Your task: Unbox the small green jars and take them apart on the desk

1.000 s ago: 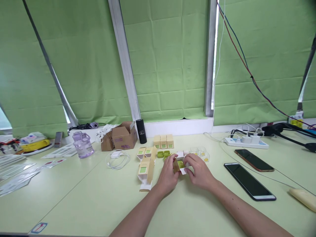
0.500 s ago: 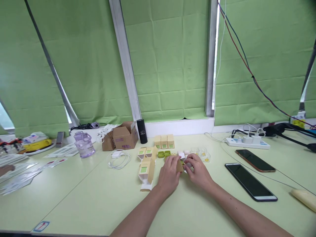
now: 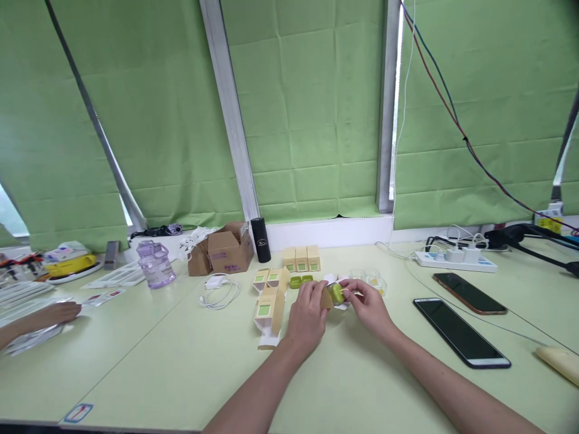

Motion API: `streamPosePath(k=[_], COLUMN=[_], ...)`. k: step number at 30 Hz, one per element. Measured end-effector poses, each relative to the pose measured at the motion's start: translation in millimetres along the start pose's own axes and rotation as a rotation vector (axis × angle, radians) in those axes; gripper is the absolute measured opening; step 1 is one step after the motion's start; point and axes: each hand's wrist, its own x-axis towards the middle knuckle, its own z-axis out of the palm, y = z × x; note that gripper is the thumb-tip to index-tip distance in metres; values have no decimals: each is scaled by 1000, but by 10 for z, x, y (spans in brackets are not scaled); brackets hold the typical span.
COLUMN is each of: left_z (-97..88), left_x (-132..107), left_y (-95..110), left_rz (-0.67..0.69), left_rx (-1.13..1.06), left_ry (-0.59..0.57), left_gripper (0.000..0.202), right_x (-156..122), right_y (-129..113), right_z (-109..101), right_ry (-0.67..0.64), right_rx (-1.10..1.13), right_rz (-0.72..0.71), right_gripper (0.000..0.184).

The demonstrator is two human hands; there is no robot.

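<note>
My left hand (image 3: 308, 315) is closed on a small tan carton (image 3: 326, 297) with white flaps, held just above the table. My right hand (image 3: 370, 305) pinches a small round green case (image 3: 336, 293) at the carton's open end. Flat and part-folded tan cartons with green windows (image 3: 268, 301) lie just left of my left hand. Three closed tan cartons (image 3: 301, 258) stand in a row behind. Two more green cases (image 3: 300, 280) and clear plastic cases (image 3: 373, 279) rest beyond my hands.
Two phones (image 3: 461, 332) lie at the right, with a power strip (image 3: 455, 260) and cables behind. A brown cardboard box (image 3: 225, 250), black cylinder (image 3: 259, 239), white cable (image 3: 218, 289) and purple bottle (image 3: 155, 264) sit left. Another person's hand (image 3: 54, 313) rests on papers at the far left.
My hands have lifted the carton slightly and the green case now shows at its open end. Another person's hand has come further in at the far left.
</note>
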Motion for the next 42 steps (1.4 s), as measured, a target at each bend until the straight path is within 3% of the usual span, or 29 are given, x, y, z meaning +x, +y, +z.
streamPosePath(k=[10, 16, 21, 26, 31, 37, 42], left_z=[8, 56, 100, 111, 101, 35, 11], left_x=[31, 85, 139, 193, 202, 189, 176], left_y=[-86, -172, -207, -282, -278, -207, -210], left_rz=[-97, -239, -357, -441, -510, -529, -567], left_rx=[-148, -396, -692, -931, -1259, -1457, -1547], left_ry=[118, 221, 256, 274, 232, 161, 145], left_gripper=[66, 62, 60, 61, 63, 40, 23], right_x=[79, 104, 99, 58, 19, 3, -2], right_y=[-78, 2, 115, 122, 75, 81, 68], right_z=[-75, -167, -139, -98, -69, -57, -64], right_ry=[128, 187, 100, 20, -33, -127, -95], right_rx=[262, 182, 46, -147, -260, -304, -309], right_rz=[151, 127, 146, 127, 92, 82, 26], right_gripper=[50, 47, 46, 31, 26, 23, 25])
